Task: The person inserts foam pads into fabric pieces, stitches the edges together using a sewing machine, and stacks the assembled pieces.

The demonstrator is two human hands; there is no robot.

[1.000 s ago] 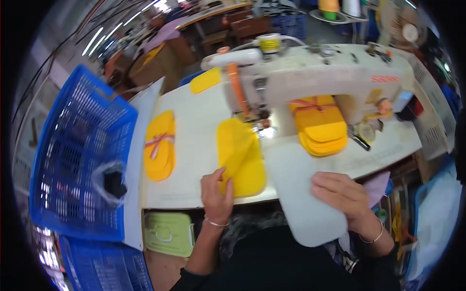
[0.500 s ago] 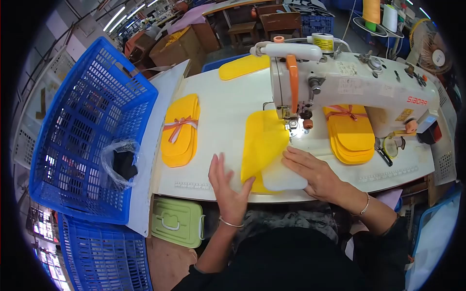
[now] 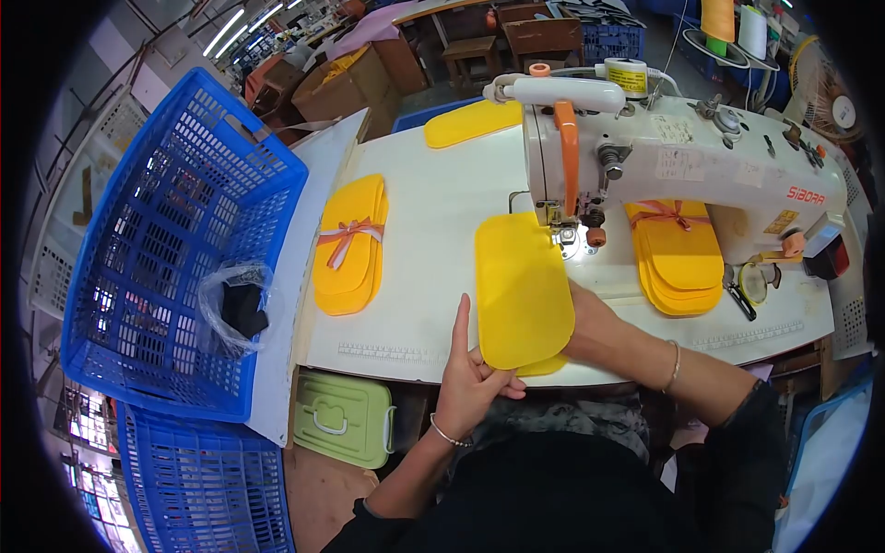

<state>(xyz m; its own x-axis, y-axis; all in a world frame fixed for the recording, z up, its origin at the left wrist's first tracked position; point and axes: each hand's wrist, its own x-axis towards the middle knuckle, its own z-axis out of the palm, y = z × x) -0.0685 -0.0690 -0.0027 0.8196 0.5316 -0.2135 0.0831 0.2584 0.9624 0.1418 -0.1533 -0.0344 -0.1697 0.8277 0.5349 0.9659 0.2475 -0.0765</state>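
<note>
A rounded yellow fabric piece (image 3: pixel 524 295) lies in front of the sewing machine's needle area (image 3: pixel 567 235), its far end near the presser foot. Another yellow layer (image 3: pixel 544 367) peeks out below its near edge. My left hand (image 3: pixel 472 387) is at the near left corner, thumb and curled fingers closed at the edge, index finger pointing up along the side. My right hand (image 3: pixel 595 323) is at the piece's right side; its fingers are hidden behind the fabric. The white sheet seen before is covered.
Ribbon-tied yellow stacks lie left (image 3: pixel 350 244) and right, under the machine arm (image 3: pixel 678 263). A single yellow piece (image 3: pixel 473 123) rests at the back. Blue baskets (image 3: pixel 175 249) stand left, with a green lidded box (image 3: pixel 344 419) below the table. Small scissors (image 3: pixel 740 297) lie right.
The yellow top piece, folded back before, now lies flat over the white sheet. My left hand has moved right to its near edge; my right hand's fingers have gone behind it.
</note>
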